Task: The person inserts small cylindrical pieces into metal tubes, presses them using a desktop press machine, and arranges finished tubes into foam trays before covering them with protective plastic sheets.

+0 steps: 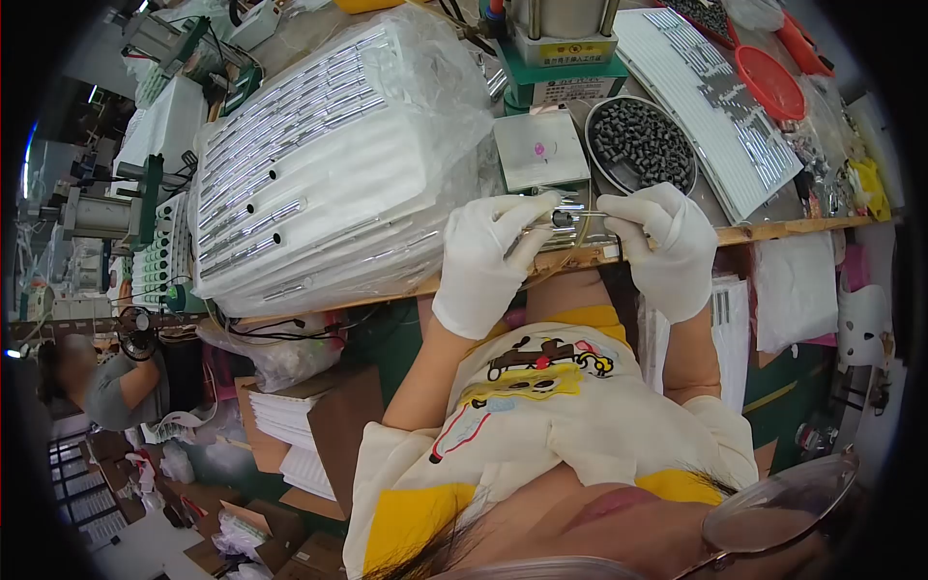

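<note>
My left hand [488, 256], in a white glove, pinches a small black plug [563, 219] at its fingertips, beside short shiny metal tubing. A thin metal rod [592, 214] runs from the plug to my right hand [669, 246], also gloved, whose thumb and fingers are closed on the rod's other end. Both hands are raised just over the table's front edge. Just beyond them, a flat metal block [539, 150] with a pink mark sits under a green press [565, 72]. A round bowl [589, 145] full of small black plugs [643, 140] is beside the block.
At left, white foam trays [358, 179] of chrome tubes lie in clear plastic. Another tray [710, 116] slants at right, near a red basket [770, 82]. The wooden table edge [802, 228] runs below. A person [121, 387] sits at far left; cartons [333, 435] stand below.
</note>
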A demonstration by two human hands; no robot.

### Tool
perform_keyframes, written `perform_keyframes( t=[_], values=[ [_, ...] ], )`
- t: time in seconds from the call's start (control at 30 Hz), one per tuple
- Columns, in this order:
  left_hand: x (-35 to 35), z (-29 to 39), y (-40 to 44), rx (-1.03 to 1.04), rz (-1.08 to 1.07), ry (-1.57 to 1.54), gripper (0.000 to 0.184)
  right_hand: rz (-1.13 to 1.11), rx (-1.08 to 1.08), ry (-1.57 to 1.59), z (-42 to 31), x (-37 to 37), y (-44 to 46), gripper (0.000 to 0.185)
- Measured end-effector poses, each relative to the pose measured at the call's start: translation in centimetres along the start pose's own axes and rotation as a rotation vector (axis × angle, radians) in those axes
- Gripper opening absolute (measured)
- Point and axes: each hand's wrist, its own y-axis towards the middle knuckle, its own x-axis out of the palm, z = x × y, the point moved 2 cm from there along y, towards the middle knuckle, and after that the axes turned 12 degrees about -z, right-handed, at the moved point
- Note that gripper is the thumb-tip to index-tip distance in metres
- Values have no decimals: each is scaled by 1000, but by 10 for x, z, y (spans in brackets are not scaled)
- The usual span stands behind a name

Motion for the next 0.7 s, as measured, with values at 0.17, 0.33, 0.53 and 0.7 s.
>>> perform_keyframes(
  t=[0.17, 0.33, 0.53, 0.7],
  values=[
    [2, 6, 3, 25, -4, 2, 41, 14, -118, -152, -2, 6, 2, 29],
    [5, 8, 2, 75, -11, 99, 39, -83, -162, -279, -5, 14, 2, 29],
    [11, 4, -1, 69, -48, 151, 36, -158, -155, -389, -6, 21, 0, 28],
    [22, 3, 2, 20, -76, 69, 35, -225, -58, -379, -1, 24, -8, 28]
  ],
)
